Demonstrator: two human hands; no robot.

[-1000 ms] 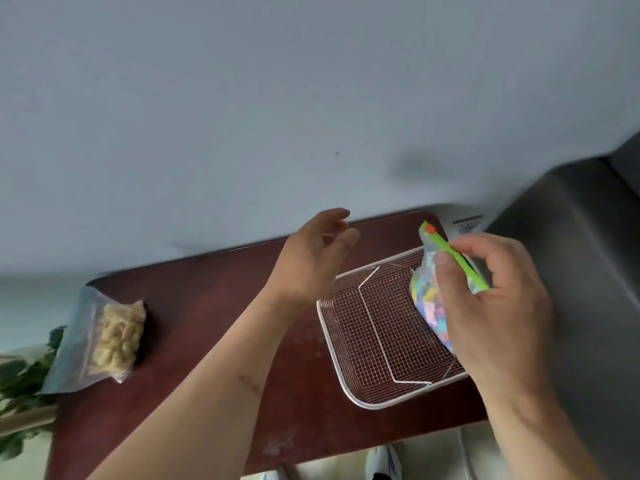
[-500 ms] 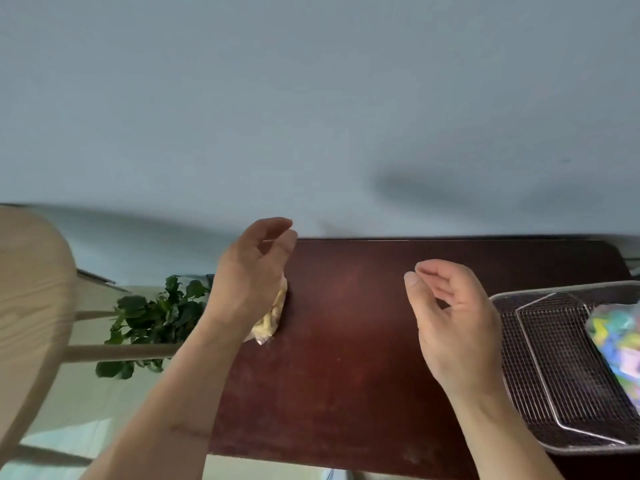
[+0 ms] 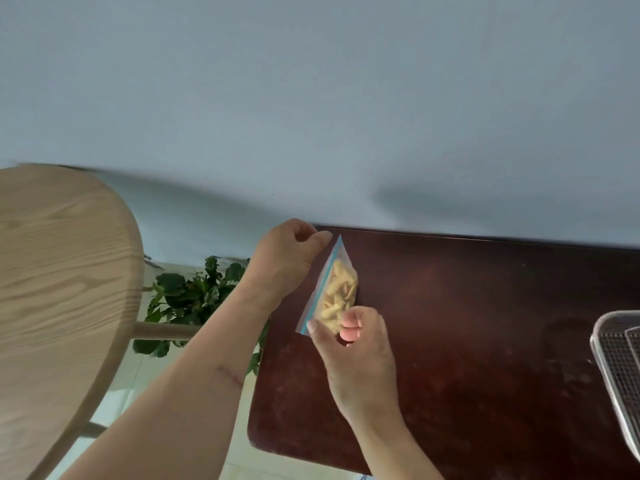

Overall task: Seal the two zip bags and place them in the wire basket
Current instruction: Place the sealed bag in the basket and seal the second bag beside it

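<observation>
A clear zip bag of pale yellow pasta [image 3: 337, 292] with a blue zip strip hangs lifted above the left end of the dark red table [image 3: 467, 341]. My left hand [image 3: 284, 261] pinches the bag's top corner. My right hand [image 3: 349, 344] pinches its lower corner, with the zip edge stretched between the two hands. The wire basket [image 3: 620, 372] shows only as a corner at the right edge of the view. The second bag, with colourful pieces, is out of view.
A round light wooden table [image 3: 59, 289] fills the left side. A green leafy plant [image 3: 194, 299] stands between it and the red table. A pale blue wall [image 3: 311, 98] rises behind the red table's far edge.
The colourful bag was let go in the basket and the view swung left. Both hands reached the pasta bag and lifted it off the table, each now gripping one end of its zip edge.
</observation>
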